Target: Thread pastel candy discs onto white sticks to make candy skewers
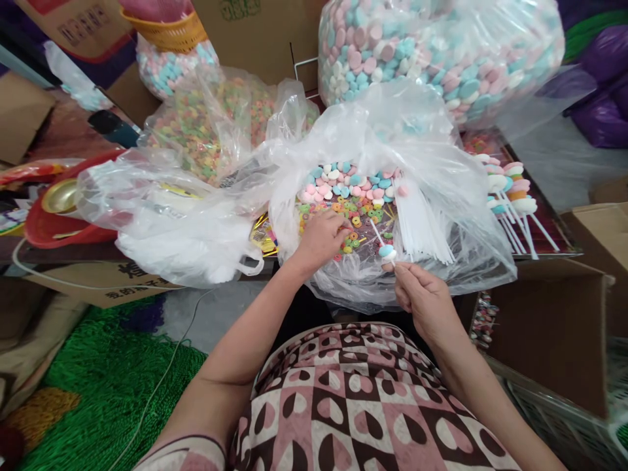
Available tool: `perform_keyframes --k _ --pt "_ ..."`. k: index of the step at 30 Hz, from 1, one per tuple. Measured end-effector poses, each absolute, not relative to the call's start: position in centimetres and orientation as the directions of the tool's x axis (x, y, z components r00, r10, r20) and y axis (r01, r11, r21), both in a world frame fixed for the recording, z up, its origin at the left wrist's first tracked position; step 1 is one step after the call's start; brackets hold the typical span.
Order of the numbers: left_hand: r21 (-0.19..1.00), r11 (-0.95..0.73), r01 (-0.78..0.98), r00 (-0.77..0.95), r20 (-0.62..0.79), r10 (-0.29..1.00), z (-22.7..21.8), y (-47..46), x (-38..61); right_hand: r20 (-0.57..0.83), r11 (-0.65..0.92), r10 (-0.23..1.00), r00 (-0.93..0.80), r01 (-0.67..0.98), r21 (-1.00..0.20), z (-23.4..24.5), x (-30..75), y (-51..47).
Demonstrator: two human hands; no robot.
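Candy skewers take shape at a crowded tabletop: the right hand (422,297) pinches a white stick (377,237) carrying one blue candy disc (386,250), while the left hand (321,239), fingers curled narrow, picks among colourful candy rings (360,212) in the open plastic bag (441,216) (finished skewers (510,190) lie toward the right edge). Threading a ring likely follows, needing steady alignment.

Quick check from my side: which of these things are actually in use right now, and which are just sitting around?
In use: left hand in ring candies; right hand holding stick with blue candy; white sticks; pastel round candies.

Lying about: finished skewers, big candy bag, red basin, green netting.
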State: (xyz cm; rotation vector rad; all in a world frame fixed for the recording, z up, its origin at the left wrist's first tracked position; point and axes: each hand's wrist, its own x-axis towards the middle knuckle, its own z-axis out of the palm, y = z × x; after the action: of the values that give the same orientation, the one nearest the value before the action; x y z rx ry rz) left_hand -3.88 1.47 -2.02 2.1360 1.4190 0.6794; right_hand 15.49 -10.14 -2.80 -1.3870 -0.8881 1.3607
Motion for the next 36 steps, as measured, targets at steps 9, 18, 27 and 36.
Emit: perform_keyframes --k 9,18,27,36 --pt "0.994 0.074 -0.084 0.208 -0.055 0.977 -1.8 0.6 -2.7 -0.274 -0.272 0.961 0.043 -0.049 -0.961 -2.7 15.1 -10.3" --pt "0.993 0.016 -0.119 0.149 0.002 0.989 -2.5 0.4 -1.6 -0.138 -0.148 0.986 0.089 0.121 -0.982 -3.4 15.5 -10.4" --pt "0.972 -0.177 0.151 0.19 0.147 0.971 -2.4 -0.7 -1.2 -0.149 -0.16 0.982 0.115 0.093 -0.983 -3.2 15.5 -10.4" --pt "0.521 -0.539 0.662 0.471 0.271 0.839 -1.6 -0.9 -1.7 -0.237 -0.194 0.959 0.153 -0.254 -0.948 -2.9 15.1 -9.3"
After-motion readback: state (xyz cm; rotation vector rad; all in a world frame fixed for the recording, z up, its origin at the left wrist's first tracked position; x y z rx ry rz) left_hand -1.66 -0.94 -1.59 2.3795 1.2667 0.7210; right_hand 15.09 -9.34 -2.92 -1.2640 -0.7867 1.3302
